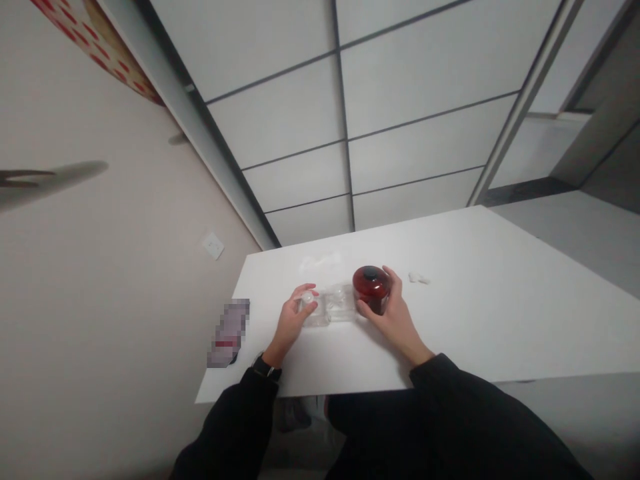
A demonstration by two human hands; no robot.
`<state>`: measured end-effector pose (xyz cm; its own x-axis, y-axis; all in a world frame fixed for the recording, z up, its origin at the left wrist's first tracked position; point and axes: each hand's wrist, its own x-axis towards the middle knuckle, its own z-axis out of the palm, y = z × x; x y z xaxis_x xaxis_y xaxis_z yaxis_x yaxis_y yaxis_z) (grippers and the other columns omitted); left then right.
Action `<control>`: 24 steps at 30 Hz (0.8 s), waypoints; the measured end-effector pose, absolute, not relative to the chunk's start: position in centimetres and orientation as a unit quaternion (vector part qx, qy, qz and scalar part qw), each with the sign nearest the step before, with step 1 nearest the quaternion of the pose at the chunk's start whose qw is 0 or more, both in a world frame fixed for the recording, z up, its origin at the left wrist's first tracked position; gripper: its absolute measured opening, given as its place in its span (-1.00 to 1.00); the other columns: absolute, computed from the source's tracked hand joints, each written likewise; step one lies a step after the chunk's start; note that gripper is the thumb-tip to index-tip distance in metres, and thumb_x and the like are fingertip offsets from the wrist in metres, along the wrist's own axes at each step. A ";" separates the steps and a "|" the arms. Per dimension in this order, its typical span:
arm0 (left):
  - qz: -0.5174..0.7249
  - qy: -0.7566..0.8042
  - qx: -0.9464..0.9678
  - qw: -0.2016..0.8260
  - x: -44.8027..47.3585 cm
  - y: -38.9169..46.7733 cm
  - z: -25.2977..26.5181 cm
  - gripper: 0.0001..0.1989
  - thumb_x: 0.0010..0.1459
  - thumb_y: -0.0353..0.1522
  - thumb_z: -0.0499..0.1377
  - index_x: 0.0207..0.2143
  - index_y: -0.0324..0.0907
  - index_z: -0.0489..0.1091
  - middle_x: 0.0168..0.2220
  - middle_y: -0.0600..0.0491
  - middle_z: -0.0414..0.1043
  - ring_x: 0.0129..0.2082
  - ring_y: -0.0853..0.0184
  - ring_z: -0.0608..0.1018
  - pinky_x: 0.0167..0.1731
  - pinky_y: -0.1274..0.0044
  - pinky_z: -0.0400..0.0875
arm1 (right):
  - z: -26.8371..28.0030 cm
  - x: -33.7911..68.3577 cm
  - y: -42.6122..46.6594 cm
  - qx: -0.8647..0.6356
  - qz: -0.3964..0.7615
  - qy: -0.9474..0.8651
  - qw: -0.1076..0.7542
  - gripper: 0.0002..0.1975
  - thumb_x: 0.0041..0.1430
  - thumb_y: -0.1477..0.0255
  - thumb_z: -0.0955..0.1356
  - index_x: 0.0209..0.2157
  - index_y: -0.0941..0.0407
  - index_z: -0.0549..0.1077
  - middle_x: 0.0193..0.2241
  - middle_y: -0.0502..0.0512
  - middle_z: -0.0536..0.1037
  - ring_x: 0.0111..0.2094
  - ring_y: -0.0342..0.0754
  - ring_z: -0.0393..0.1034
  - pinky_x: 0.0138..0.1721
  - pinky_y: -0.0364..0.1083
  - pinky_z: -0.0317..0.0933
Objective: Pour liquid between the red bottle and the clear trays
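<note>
2 half-curled finger-grips: right hand (pixel 393 310) around glossy, black-topped red jar (pixel 369 285), left hand (pixel 293 316) around clear container (pixel 316 317).

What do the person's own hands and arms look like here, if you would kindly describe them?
The left hand and right hand are bare, without gloves. Both arms are covered by long, loose black sleeves with no visible markings. A dark wristband, perhaps a watch, circles the left wrist.
</note>
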<state>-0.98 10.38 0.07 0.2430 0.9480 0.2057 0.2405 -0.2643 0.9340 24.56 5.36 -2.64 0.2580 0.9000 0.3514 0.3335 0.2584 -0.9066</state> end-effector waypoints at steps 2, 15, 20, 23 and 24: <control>0.440 0.440 0.669 0.406 -0.7 10.3 -0.3 -0.64 0.24 -0.06 0.31 -0.15 -0.17 0.60 0.14 -0.13 0.50 0.22 0.05 0.49 0.33 0.29 0.25 | -2.7 24.3 5.1 -0.554 0.218 -0.558 0.578 -0.02 0.17 0.10 0.49 0.43 0.11 -0.03 0.36 0.52 0.28 0.34 0.37 0.32 0.30 0.38 0.25; 0.453 0.396 0.690 0.402 -0.1 10.7 -0.8 -0.61 0.25 -0.07 0.30 -0.04 -0.15 0.52 0.05 -0.11 0.47 0.16 0.07 0.49 0.31 0.26 0.27 | 0.3 18.0 2.0 -0.565 0.140 -0.593 0.556 -0.43 0.45 0.32 0.29 0.40 0.05 0.09 0.27 0.40 0.50 -0.48 -0.07 0.55 -0.48 -0.02 0.47; 0.445 0.390 0.700 0.399 0.0 10.4 -0.5 -0.66 0.28 -0.17 0.28 0.02 -0.14 0.49 0.09 -0.11 0.47 0.18 0.08 0.48 0.31 0.25 0.27 | -0.3 18.0 3.5 -0.622 0.103 -0.614 0.475 -0.42 0.48 0.23 0.22 0.41 0.15 0.20 0.19 0.38 0.59 -0.35 0.17 0.65 -0.34 0.14 0.53; 0.434 0.388 0.708 0.399 -0.1 9.9 -0.1 -0.69 0.29 -0.18 0.28 0.01 -0.13 0.50 0.05 -0.09 0.48 0.15 0.09 0.49 0.29 0.26 0.29 | -0.6 18.7 4.1 -0.607 0.061 -0.639 0.468 -0.51 0.50 0.21 0.19 0.24 0.19 0.45 0.11 0.40 0.64 -0.04 0.33 0.65 -0.15 0.22 0.54; 0.431 0.387 0.710 0.400 -0.2 9.7 0.0 -0.69 0.29 -0.18 0.28 0.01 -0.12 0.51 0.03 -0.08 0.48 0.15 0.09 0.49 0.28 0.26 0.29 | -0.6 19.0 4.2 -0.600 0.058 -0.649 0.464 -0.52 0.51 0.22 0.19 0.20 0.19 0.49 0.10 0.40 0.65 0.00 0.33 0.63 -0.12 0.22 0.53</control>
<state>-0.18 9.74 0.01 0.3276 0.8950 0.3026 0.2051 -0.3800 0.9020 18.96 4.20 -0.59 0.1520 0.8322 0.5332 0.7251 0.2727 -0.6324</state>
